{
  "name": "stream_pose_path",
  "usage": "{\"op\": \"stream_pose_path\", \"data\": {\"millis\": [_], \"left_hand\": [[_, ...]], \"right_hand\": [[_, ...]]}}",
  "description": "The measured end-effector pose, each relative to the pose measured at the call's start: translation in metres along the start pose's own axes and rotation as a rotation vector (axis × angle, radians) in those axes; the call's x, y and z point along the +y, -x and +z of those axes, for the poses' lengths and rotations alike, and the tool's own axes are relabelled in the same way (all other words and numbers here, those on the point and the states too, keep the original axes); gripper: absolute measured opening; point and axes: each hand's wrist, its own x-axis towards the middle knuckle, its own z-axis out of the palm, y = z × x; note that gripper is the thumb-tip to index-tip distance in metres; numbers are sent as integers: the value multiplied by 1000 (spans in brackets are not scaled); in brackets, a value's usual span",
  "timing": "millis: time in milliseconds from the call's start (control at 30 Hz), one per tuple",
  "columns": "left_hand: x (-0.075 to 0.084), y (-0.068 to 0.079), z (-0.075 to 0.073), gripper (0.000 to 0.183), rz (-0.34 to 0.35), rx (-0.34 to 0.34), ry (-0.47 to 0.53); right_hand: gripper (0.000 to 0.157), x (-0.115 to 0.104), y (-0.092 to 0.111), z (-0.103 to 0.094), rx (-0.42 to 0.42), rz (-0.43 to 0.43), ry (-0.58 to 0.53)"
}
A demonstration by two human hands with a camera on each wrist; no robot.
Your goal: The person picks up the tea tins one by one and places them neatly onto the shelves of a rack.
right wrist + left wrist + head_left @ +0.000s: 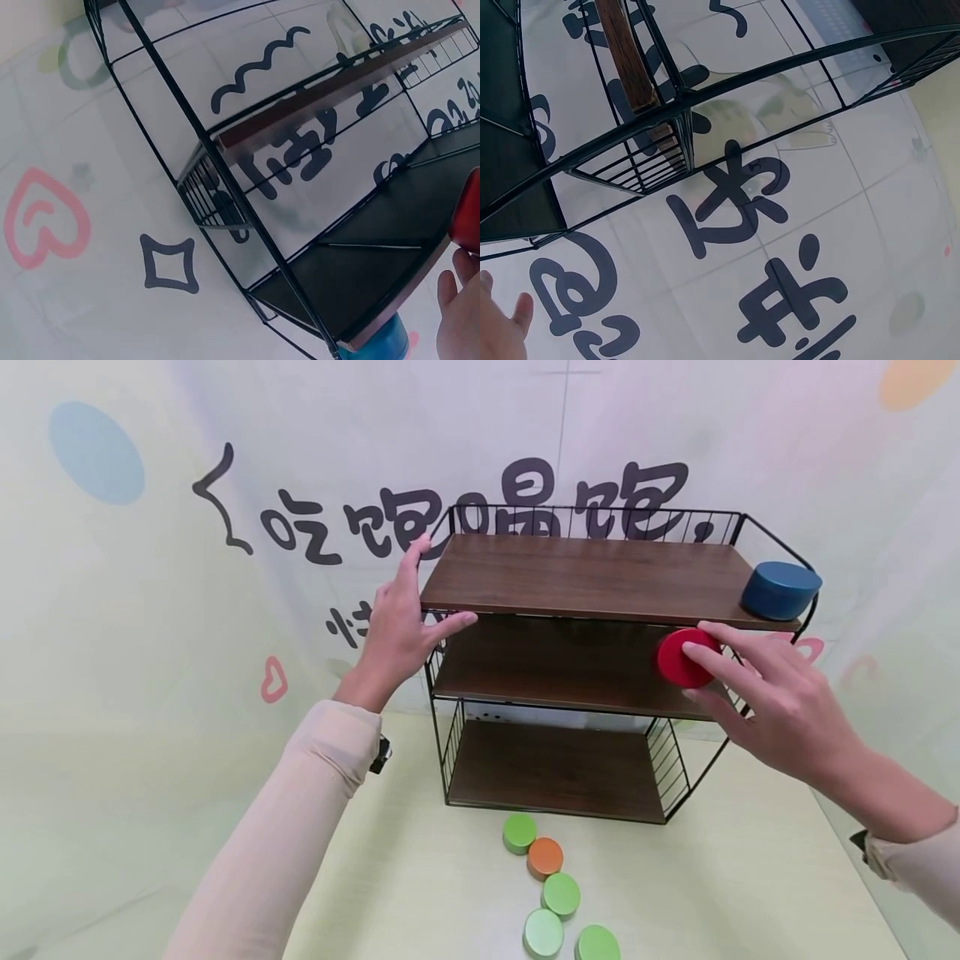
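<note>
1. Pinching the short red cylinder (687, 657) between thumb and fingertips of the right hand (787, 702), with its flat round face turned toward the near side.

2. Holding it before the right part of the middle shelf (540, 664), just below the near edge of the top shelf (585, 572). Impossible to tell whether touching the boards yet.

3. Spreading thumb and forefinger of the left hand (397, 627) wide at the top shelf's near left corner. Holding nothing loose; impossible to tell whether pressing on the wire rack (555, 768).

4. Likely to catch the red cylinder on the top shelf's near edge if lifted too high on the way far, or on the side wires if carried too far right.

5. Likely to roll back toward the near edge if released on its rim rather than flat.

6. Likely to knock the blue cylinder (782, 592), resting at the top shelf's near right corner, by raising the knuckles or jolting the rack.

7. Likely, if dropped, to scatter the green cylinders (561, 895), orange cylinder (545, 857) and pale green cylinder (543, 932) on the table (735, 877), close together on the near side.
</note>
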Motion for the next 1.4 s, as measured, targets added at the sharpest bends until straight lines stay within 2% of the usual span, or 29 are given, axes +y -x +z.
{"op": "stream_pose_path", "data": {"millis": [333,600,933,1400], "left_hand": [[1,0,-1,107,-1,2,-8],[2,1,-1,107,-6,-2,-13],[1,1,-1,108,-3,0,-10],[1,0,-1,108,-6,-1,-6]], "right_hand": [[57,6,-12,-7,6,6,31],[59,15,-19,-14,19,58,46],[61,31,-26,-20,-8,124,97],[68,43,-31,-22,-79,145,158]]}}
